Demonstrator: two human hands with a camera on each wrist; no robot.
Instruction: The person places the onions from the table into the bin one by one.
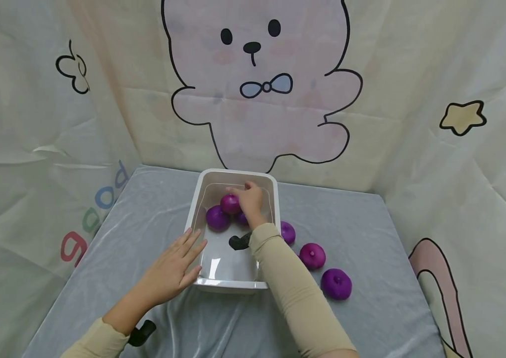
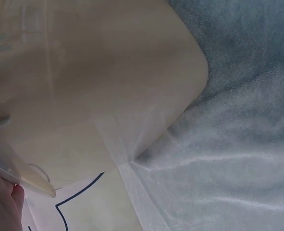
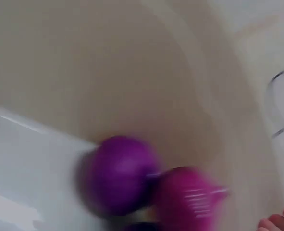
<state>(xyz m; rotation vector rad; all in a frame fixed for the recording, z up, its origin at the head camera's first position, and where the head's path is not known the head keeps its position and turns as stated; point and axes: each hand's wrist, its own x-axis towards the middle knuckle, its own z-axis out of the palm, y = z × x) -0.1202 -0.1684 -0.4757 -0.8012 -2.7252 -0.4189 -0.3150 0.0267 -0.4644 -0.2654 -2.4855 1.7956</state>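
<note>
A white plastic bin [image 1: 228, 284] stands on the cloth, holding several purple onions. Inside it, a dark purple onion [image 1: 218, 219] lies beside a redder onion [image 1: 229, 203], with another onion [image 1: 241, 218] partly hidden by my right hand [image 1: 251, 200]. That hand is inside the bin near its back wall, and in the right wrist view its fingertips [image 3: 278, 222] are apart from the blurred reddish onion [image 3: 187, 199]. My left hand [image 1: 170, 271] rests with straight, spread fingers along the bin's left rim; part of it shows in the left wrist view by the bin wall [image 2: 108, 72].
Right of the bin, a reddish onion [image 1: 312, 256], a purple onion [image 1: 336, 284] and an onion [image 1: 287, 232] partly behind the bin's side lie on the grey cloth [image 1: 369, 238]. A printed curtain [image 1: 262, 124] encloses the back and sides.
</note>
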